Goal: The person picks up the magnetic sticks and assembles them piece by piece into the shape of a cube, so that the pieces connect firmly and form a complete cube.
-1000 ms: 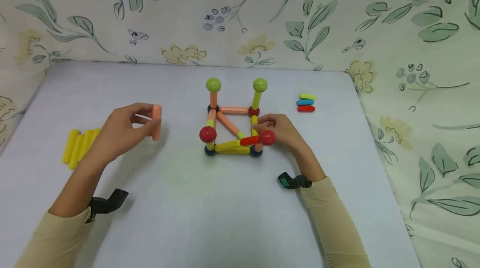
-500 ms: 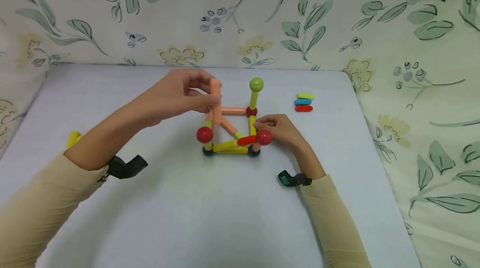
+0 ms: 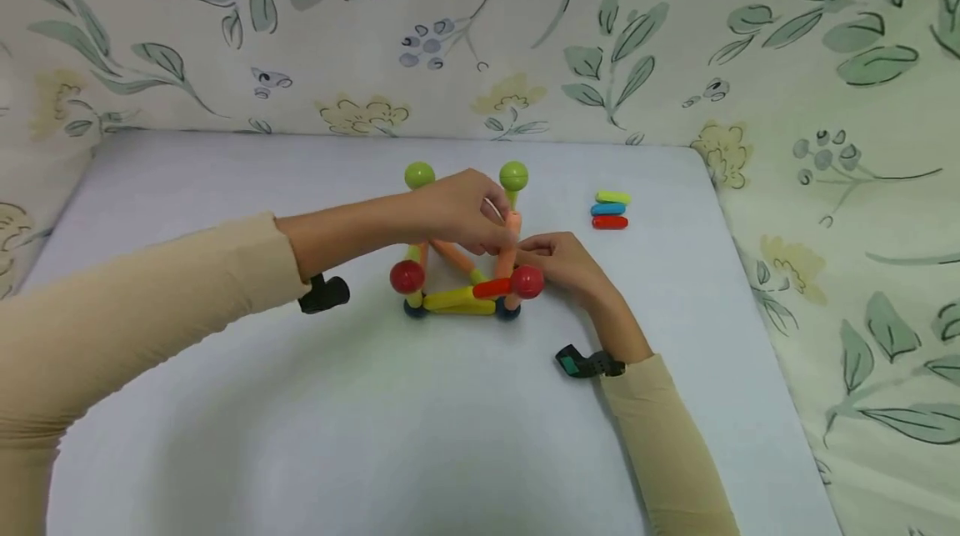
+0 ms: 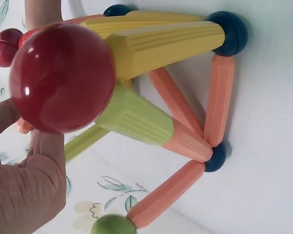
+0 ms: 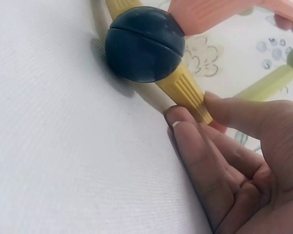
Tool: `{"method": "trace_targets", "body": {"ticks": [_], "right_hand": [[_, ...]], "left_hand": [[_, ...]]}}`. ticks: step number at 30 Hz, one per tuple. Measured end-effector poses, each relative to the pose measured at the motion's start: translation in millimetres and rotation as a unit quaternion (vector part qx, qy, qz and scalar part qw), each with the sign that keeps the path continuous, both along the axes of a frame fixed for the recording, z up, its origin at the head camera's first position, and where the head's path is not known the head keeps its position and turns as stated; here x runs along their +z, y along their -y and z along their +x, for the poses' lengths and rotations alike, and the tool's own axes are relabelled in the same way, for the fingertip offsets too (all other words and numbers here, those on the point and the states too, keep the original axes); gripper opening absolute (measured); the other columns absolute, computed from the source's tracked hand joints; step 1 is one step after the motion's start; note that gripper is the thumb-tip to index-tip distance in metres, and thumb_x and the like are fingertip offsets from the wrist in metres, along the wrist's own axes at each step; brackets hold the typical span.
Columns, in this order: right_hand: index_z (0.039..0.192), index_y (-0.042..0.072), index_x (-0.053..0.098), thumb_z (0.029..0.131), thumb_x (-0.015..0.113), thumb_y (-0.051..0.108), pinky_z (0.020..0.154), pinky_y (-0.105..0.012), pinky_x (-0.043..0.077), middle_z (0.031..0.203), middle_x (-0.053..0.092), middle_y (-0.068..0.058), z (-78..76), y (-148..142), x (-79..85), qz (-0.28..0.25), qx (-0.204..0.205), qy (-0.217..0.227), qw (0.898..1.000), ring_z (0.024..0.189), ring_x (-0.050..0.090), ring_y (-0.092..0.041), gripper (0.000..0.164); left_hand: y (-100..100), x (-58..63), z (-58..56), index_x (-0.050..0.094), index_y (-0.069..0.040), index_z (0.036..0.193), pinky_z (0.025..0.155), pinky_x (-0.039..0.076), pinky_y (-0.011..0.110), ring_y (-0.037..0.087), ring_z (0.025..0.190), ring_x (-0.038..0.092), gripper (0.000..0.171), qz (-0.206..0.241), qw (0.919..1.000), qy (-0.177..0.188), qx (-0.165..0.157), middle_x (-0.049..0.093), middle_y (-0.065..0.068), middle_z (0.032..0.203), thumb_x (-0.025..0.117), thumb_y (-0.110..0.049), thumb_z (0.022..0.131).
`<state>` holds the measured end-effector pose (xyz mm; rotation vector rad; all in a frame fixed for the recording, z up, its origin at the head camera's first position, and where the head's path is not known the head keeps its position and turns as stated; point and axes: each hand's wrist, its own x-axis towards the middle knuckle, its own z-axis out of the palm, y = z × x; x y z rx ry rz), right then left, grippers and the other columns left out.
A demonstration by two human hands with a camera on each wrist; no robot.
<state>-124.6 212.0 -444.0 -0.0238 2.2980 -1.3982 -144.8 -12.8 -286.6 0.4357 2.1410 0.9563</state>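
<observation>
My left hand (image 3: 461, 211) reaches across a magnetic stick-and-ball frame and pinches a salmon stick (image 3: 507, 246), which stands tilted over the frame's right side. Its lower end overlaps the red ball (image 3: 527, 282) at the front right corner. Low on that same side, my right hand (image 3: 558, 259) pinches a yellow stick (image 5: 183, 92) between thumb and fingers; this stick meets a dark blue ball (image 5: 145, 46) on the table. Another red ball (image 4: 63, 78) tops the front left corner. Green balls (image 3: 513, 177) top the rear uprights. The left forearm hides part of the frame's rear.
Three short sticks lie at the back right: yellow-green (image 3: 613, 197), blue (image 3: 608, 209) and red (image 3: 610, 222). The white tabletop (image 3: 420, 419) ends at a leaf-patterned cloth (image 3: 300, 44) behind and to the right.
My left hand has carried the salmon stick from the left, past the rear left upright, to the frame's right side. The right hand has kept its place on the yellow stick.
</observation>
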Motion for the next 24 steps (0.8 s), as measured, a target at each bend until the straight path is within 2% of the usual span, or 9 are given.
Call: {"method": "trace_targets", "body": {"ticks": [3, 6, 10, 13, 17, 24], "right_hand": [[0.129, 0.007, 0.074, 0.100, 0.070, 0.039, 0.082, -0.034, 0.052, 0.102, 0.079, -0.008, -0.3, -1, 0.5, 0.001, 0.000, 0.012, 1.000, 0.109, 0.059, -0.026, 0.043], [0.129, 0.008, 0.075, 0.100, 0.071, 0.038, 0.084, -0.035, 0.051, 0.099, 0.079, -0.006, 0.1, -2, -0.1, -0.006, 0.000, 0.014, 1.000, 0.109, 0.060, -0.026, 0.042], [0.128, 0.010, 0.076, 0.099, 0.071, 0.041, 0.084, -0.035, 0.050, 0.097, 0.080, -0.005, 0.3, -3, -2.2, -0.010, 0.000, 0.008, 1.000, 0.109, 0.060, -0.025, 0.042], [0.128, 0.010, 0.076, 0.100, 0.071, 0.041, 0.081, -0.033, 0.051, 0.098, 0.080, -0.005, 1.1, -2, -3.2, -0.004, -0.002, 0.004, 1.000, 0.108, 0.060, -0.025, 0.043], [0.129, 0.009, 0.075, 0.100, 0.072, 0.039, 0.081, -0.031, 0.053, 0.102, 0.080, -0.006, 1.0, -2, -3.1, -0.011, -0.003, 0.001, 1.000, 0.108, 0.061, -0.026, 0.042], [0.131, 0.007, 0.074, 0.101, 0.071, 0.037, 0.081, -0.030, 0.052, 0.105, 0.081, -0.008, 0.0, -2, -2.4, -0.009, 0.002, -0.003, 1.000, 0.110, 0.061, -0.026, 0.043]], "left_hand": [[-6, -4.7, -1.5, 0.063, -0.004, 0.132, 0.089, 0.063, 0.033, 0.020, 0.097, 0.078, 0.037, -0.013, 0.9998, 0.013, 0.000, 0.076, 0.009, 0.119, 0.071, -0.019, 0.100], [-8, -8.6, -1.7, 0.066, -0.003, 0.131, 0.088, 0.063, 0.032, 0.022, 0.098, 0.077, 0.034, -0.028, 0.9995, 0.010, -0.016, 0.077, 0.010, 0.114, 0.070, -0.018, 0.101], [-10, -15.9, -1.6, 0.073, -0.001, 0.118, 0.092, 0.062, 0.034, 0.028, 0.103, 0.076, 0.023, -0.041, 0.9986, 0.009, -0.032, 0.078, 0.011, 0.105, 0.068, -0.016, 0.101], [-12, -22.5, -2.1, 0.073, -0.001, 0.115, 0.093, 0.061, 0.033, 0.031, 0.107, 0.074, 0.020, -0.050, 0.9981, 0.028, -0.022, 0.076, 0.012, 0.103, 0.069, -0.016, 0.102], [-15, -30.4, -3.4, 0.071, -0.001, 0.121, 0.092, 0.061, 0.031, 0.030, 0.109, 0.073, 0.024, -0.062, 0.9965, 0.056, -0.005, 0.076, 0.012, 0.105, 0.070, -0.016, 0.102], [-19, -37.1, -6.1, 0.071, 0.000, 0.125, 0.088, 0.062, 0.028, 0.029, 0.109, 0.074, 0.028, -0.057, 0.9962, 0.066, 0.006, 0.075, 0.012, 0.108, 0.071, -0.016, 0.102]]}}
